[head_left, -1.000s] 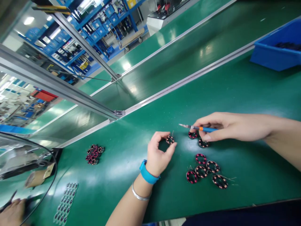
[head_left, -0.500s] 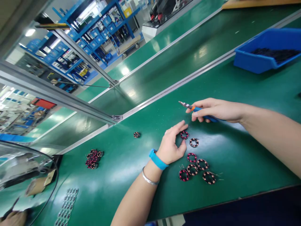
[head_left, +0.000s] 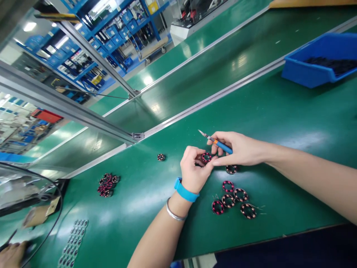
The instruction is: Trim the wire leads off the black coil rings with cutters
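Note:
Between the thumb and fingers of my left hand [head_left: 193, 163] is a small ring-shaped wound coil with red windings [head_left: 206, 158]. My right hand [head_left: 237, 149] grips blue-handled cutters with an orange band [head_left: 223, 146], their tips pointing up and left above the coil. The right thumb is close to the held coil; whether it touches cannot be made out. Just under the right hand lies a copper-toned coil [head_left: 231, 169], partly covered. Nearer the table's front edge, several red and copper coils [head_left: 228, 201] lie grouped, some with loose wire ends.
A single coil [head_left: 161, 157] sits left of my hands, and a pile of coils [head_left: 107, 184] farther left. A blue bin [head_left: 309, 72] of dark parts stands at the right. At lower left are rows of small parts [head_left: 73, 242] and another person's hand [head_left: 12, 255].
My left hand has closed on the red coil and lifted it slightly leftward. My right hand has come left and down with the cutters, close to the left hand.

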The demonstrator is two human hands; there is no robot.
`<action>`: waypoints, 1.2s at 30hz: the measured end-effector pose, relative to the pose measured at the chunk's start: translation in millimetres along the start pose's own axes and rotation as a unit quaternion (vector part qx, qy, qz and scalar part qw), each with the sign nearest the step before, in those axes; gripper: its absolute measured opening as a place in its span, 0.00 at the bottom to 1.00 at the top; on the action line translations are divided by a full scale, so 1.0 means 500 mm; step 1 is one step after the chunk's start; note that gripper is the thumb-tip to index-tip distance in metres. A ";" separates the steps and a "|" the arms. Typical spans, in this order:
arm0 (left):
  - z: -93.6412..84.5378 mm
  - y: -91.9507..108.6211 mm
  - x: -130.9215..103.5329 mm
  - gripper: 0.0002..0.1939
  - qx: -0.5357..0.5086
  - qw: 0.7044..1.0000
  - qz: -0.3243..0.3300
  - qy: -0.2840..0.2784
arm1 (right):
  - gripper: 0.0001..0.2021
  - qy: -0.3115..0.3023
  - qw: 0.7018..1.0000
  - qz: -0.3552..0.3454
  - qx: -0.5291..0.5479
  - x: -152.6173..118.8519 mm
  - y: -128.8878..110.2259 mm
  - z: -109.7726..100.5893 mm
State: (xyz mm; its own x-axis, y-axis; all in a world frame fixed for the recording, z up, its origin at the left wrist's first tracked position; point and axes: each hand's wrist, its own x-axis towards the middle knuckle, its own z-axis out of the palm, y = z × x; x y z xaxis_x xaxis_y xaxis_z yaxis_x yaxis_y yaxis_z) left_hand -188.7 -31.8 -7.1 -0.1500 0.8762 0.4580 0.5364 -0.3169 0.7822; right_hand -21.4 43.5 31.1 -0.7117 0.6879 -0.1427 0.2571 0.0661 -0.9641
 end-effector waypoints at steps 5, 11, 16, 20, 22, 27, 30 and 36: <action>-0.003 0.007 -0.003 0.10 -0.002 0.999 0.017 -0.028 | 0.12 -0.003 0.997 -0.062 -0.046 0.011 -0.007 0.010; -0.008 0.007 -0.004 0.16 -0.011 0.999 -0.030 -0.035 | 0.15 0.082 0.995 -0.046 0.011 0.015 0.003 -0.026; -0.002 0.009 0.002 0.14 0.025 1.000 0.009 -0.013 | 0.17 0.065 0.997 -0.033 0.004 0.013 -0.007 0.014; -0.005 0.011 0.003 0.17 0.046 0.999 0.006 -0.004 | 0.13 0.090 0.996 -0.030 -0.005 0.014 0.001 0.010; -0.008 0.011 0.004 0.20 0.047 0.999 -0.009 -0.001 | 0.15 0.121 0.992 -0.021 0.007 0.015 0.007 -0.006; -0.007 0.010 0.008 0.20 0.064 0.998 -0.003 0.002 | 0.20 0.111 0.993 -0.018 0.041 0.010 -0.004 0.001; -0.003 0.012 0.007 0.16 0.071 0.997 0.008 0.001 | 0.16 0.103 0.994 -0.040 0.007 0.006 -0.019 0.038; 0.000 0.016 0.004 0.16 0.077 0.997 0.024 0.008 | 0.06 0.139 0.985 -0.073 -0.073 0.007 -0.015 0.055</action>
State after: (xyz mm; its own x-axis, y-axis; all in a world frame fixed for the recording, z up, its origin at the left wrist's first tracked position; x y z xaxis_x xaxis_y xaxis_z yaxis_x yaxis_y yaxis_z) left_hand -184.9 -32.7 -0.1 -0.1333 0.8549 0.5014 0.6640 -0.2986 0.6855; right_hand -44.0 25.5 31.7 -0.5464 0.8335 0.0818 0.2711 0.2685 -0.9243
